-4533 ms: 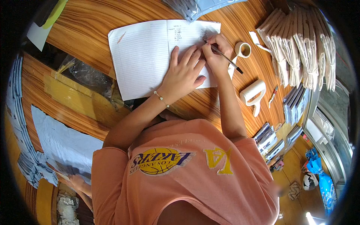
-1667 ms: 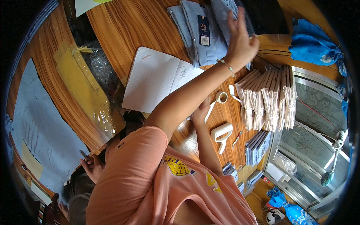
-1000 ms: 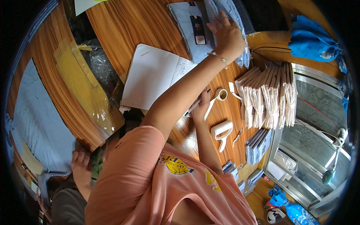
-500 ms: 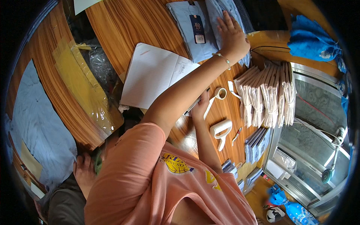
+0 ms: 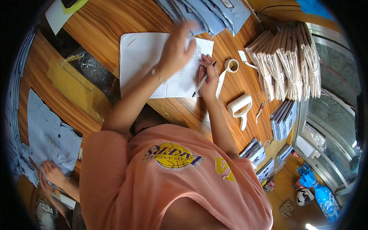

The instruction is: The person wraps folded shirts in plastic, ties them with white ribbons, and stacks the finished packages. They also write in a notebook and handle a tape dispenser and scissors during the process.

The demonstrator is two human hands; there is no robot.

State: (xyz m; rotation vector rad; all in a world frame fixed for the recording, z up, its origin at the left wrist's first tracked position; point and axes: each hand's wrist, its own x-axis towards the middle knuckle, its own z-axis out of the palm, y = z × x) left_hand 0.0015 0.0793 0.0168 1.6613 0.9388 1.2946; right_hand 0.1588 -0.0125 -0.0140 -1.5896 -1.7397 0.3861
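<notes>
An open lined notebook (image 5: pixel 143 57) lies on the wooden table, with handwriting on its right-hand page. My left hand (image 5: pixel 174 55), wearing a bracelet, is over the upper part of the notebook. Its fingers are blurred but stretched out, the thumb stands apart, and nothing shows in it. My right hand (image 5: pixel 208 82) rests at the notebook's right edge, its fingers closed round a pen (image 5: pixel 203 81) that slants down to the left. Just beyond the left fingertips are light-blue folded shirts (image 5: pixel 214 15) in an overlapping pile, some with tags.
Right of the notebook lie a tape roll (image 5: pixel 231 65), a white handled tool (image 5: pixel 240 107) and a small red-tipped tool (image 5: pixel 260 111). Tied bundles of wrapped packets (image 5: pixel 283 69) and folded blue shirts (image 5: pixel 283 119) line the right. At left, another person's hands (image 5: pixel 53 173) touch a blue shirt (image 5: pixel 50 134).
My left hand has left the folded shirts and come back over the notebook. The shirts now overlap differently. The pen in my right hand shows plainly; my arm hid most of that hand before.
</notes>
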